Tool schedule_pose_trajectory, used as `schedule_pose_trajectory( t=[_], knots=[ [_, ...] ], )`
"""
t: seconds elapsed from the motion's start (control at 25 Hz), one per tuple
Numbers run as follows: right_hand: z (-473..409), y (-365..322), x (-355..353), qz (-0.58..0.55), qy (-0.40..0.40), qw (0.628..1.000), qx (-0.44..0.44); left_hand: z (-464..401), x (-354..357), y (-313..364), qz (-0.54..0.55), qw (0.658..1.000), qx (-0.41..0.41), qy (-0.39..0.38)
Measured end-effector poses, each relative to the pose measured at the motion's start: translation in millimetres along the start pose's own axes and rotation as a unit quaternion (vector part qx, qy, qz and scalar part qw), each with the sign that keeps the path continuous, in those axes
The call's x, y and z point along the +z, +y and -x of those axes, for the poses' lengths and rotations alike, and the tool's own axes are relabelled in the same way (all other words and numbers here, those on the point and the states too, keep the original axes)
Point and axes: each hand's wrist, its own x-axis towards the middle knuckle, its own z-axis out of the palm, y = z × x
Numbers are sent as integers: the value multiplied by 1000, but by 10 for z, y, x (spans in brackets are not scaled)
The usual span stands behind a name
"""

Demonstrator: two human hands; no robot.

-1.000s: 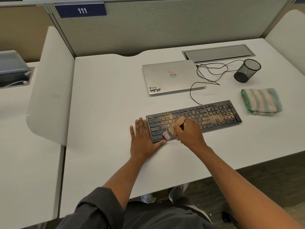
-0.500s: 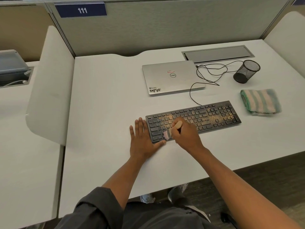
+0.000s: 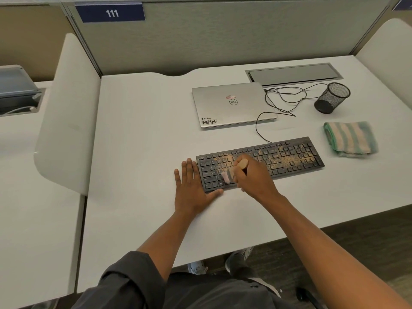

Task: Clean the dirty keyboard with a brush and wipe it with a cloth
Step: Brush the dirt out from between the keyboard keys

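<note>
Within right fingers [image 3: 239, 181], brush [image 3: 234, 171]

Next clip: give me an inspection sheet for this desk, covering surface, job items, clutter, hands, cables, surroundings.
Surface: white desk, bare in front.
Job items: keyboard with tan dust, heaviest at its right; brush on the left keys; striped cloth folded to the right, untouched.
Clutter: closed laptop; mesh cup.
Hands: left hand flat at the keyboard's left end; right hand grips the brush.
Cables: black cable loops from keyboard towards laptop.
Surroundings: partition with sign 111; side dividers.
</note>
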Motion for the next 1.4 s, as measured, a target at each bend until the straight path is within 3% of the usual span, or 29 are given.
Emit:
schedule_pose_trajectory(
  t=[0.44,0.56,0.72,1.0,1.24,1.4],
  knots=[
    [28,-99,110,-16,-42,999,-21,-4,9,-5,0,1000,2,0],
    [-2,-71,101,55,-26,998,-15,-11,10,-1,1,1000,0,4],
    [-97,-97,134,9,0,1000,-8,-8,15,-3,-4,1000,0,-2],
    [-168,-139,220,46,15,999,-22,-15,1,-10,-15,1000,-2,-10],
    [-272,-302,234,127,-7,992,-21,-23,12,-15,-17,1000,-4,-12],
    [-311,-311,253,98,-13,994,-50,-10,0,-11,-14,1000,-3,-9]
  ],
)
